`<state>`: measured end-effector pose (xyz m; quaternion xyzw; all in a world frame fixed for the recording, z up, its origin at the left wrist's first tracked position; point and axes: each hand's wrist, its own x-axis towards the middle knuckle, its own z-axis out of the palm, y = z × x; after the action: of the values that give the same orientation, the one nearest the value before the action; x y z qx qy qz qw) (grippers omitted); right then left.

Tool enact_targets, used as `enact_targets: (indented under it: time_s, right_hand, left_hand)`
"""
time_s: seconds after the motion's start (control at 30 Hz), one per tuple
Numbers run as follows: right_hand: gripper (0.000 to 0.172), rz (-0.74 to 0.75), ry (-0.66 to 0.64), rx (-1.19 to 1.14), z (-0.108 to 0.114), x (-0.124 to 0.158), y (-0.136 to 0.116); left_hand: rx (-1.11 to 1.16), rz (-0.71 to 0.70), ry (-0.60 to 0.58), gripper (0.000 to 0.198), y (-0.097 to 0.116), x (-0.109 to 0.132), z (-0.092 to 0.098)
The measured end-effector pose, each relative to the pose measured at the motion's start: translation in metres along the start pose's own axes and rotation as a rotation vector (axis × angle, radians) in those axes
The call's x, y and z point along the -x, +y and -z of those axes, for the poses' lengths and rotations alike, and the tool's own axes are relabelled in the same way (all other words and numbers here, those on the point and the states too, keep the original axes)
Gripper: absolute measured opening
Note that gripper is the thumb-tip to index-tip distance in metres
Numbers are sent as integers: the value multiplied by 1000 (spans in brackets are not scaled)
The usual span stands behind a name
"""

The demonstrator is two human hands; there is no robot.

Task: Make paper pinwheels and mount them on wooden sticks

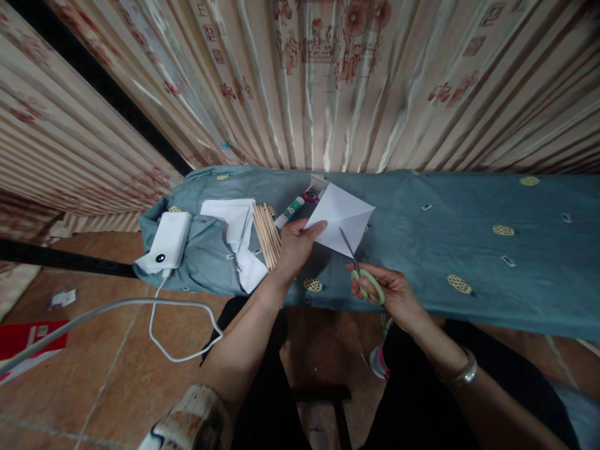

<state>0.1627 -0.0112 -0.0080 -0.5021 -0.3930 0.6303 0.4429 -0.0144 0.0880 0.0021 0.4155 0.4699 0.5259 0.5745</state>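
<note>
Nearest: right hand [394,290] at the near edge of the worktop [422,250], fingers curled round the green handles of the scissors [372,284], blade pointing away from the person; how wide the blades stand, can't tell. Next, left hand [300,247], pinching the left corner of the white paper [340,206], thumb on top, the other fingers mostly hidden beneath. Paper is held up over the middle of the worktop, turned like a diamond, creases meeting about its centre. Blade lies over it from the near corner inward, so the step in hand looks like cutting along a crease. Judgement: next move calls for the left to keep the sheet taut and the right to work the blades in line with the crease, stopping short of the centre if the sheet is to stay whole. Left of the paper: wooden sticks [266,237], then loose paper [227,209], power bank [171,240] at the left end. Glue stick [289,211] toward the far edge, curtain [337,94] behind.
</note>
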Motion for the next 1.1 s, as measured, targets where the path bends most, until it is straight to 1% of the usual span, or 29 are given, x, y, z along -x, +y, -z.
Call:
enact_targets:
  time_s: [0.17, 0.5, 0.9, 1.0, 1.1]
  right_hand:
    - [43, 5, -9, 18, 0, 0, -1]
    - [48, -1, 15, 10, -2, 0, -2]
    - [44, -21, 37, -34, -4, 0, -3]
    - [45, -14, 25, -25, -3, 0, -2]
    - [48, -13, -17, 7, -2, 0, -1]
  left_hand:
    - [-4, -2, 3, 24, -2, -1, 0]
    - [-31, 13, 7, 22, -2, -1, 1]
    - [-12, 1, 4, 27, -4, -3, 0]
    - [-10, -14, 5, 27, -4, -2, 0]
    - [-16, -17, 4, 27, -4, -2, 0]
